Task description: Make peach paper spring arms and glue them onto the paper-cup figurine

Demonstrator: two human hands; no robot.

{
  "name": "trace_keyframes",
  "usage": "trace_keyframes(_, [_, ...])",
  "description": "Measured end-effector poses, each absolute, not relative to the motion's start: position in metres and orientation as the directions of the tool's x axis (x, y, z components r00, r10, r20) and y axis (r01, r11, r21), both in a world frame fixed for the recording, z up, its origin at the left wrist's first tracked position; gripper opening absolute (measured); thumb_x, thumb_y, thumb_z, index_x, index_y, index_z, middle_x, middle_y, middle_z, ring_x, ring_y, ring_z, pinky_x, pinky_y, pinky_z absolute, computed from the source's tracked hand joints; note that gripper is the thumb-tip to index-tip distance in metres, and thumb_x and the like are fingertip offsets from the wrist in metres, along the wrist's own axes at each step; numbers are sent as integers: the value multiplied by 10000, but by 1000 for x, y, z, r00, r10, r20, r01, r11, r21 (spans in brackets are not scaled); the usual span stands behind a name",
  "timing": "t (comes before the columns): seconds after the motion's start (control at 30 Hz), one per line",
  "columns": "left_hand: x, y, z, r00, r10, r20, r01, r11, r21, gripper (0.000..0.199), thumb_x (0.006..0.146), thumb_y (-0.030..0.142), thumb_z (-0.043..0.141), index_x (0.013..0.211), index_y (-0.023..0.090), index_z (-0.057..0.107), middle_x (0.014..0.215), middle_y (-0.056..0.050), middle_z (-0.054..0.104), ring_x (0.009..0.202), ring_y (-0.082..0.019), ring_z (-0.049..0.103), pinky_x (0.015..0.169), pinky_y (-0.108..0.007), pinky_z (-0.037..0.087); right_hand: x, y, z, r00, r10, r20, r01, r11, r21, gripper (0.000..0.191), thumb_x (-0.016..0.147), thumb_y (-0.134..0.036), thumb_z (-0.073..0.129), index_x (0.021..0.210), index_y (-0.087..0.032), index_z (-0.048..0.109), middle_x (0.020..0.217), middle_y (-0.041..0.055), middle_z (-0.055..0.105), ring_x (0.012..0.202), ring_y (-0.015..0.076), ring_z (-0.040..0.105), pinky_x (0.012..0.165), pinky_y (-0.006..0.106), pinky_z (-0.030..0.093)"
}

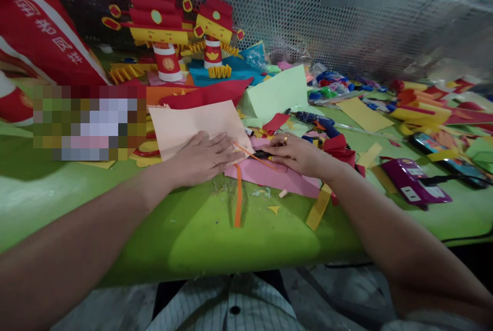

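Observation:
My left hand [208,156] lies flat on a folded peach sheet of paper [200,118], its fingers stretched to the right. My right hand [298,154], with a ring on one finger, is closed around a thin dark tool [262,154]; its kind is partly hidden by the fingers. Between the hands a narrow orange paper strip [246,150] runs across the peach sheet's corner. Beneath lies pink paper [273,176]. Another orange strip [238,202] hangs toward the table's front edge.
Two red and yellow paper figures [167,61] stand at the back left. Behind my hands are a pale green folded card [279,92] and a dark blue glue gun [316,120]. A purple power socket block [416,179] and a phone [449,159] lie right. Paper scraps litter the green table [154,249].

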State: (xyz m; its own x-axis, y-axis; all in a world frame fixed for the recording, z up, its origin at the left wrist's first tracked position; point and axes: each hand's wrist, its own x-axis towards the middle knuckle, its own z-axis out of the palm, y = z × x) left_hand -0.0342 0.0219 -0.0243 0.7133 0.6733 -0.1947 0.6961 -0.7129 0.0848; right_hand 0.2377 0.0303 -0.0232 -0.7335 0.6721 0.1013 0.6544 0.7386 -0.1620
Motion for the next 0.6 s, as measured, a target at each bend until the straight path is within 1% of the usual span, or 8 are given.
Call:
trace_keyframes(0.17, [-34, 22, -23, 715, 675, -183, 694, -716, 77, 448, 946, 369, 211, 1389, 431, 181, 1519, 27, 119, 1385, -247, 122, 1054, -527, 52, 238, 31, -23, -740, 665, 101, 643, 744, -182, 365, 886, -266, 417, 1215, -232, 573, 1037, 105, 609, 965, 222, 546, 853, 386, 464])
trace_keyframes(0.3, [-33, 21, -23, 705, 684, -186, 704, -707, 70, 447, 947, 368, 215, 1390, 424, 187, 1517, 26, 129, 1384, -244, 128, 1059, -519, 51, 244, 30, -22, -736, 670, 94, 645, 737, -201, 349, 880, -263, 425, 1178, -223, 602, 1052, 103, 607, 991, 219, 542, 862, 378, 462])
trace_keyframes(0.47, [-33, 21, -23, 703, 687, -186, 706, -706, 59, 447, 949, 369, 220, 1390, 425, 180, 1519, 24, 123, 1385, -237, 126, 1061, -517, 52, 244, 27, -23, -726, 677, 122, 651, 734, -192, 346, 878, -251, 423, 1169, -218, 607, 1047, 105, 616, 980, 219, 554, 863, 389, 464])
trace_keyframes(0.6, [-33, 21, -23, 708, 683, -182, 701, -711, 61, 450, 947, 368, 220, 1390, 429, 170, 1518, 24, 121, 1385, -242, 126, 1056, -531, 61, 237, 24, -23, -725, 673, 143, 652, 739, -171, 348, 888, -257, 406, 1142, -163, 623, 1023, 131, 622, 965, 225, 561, 856, 396, 470])
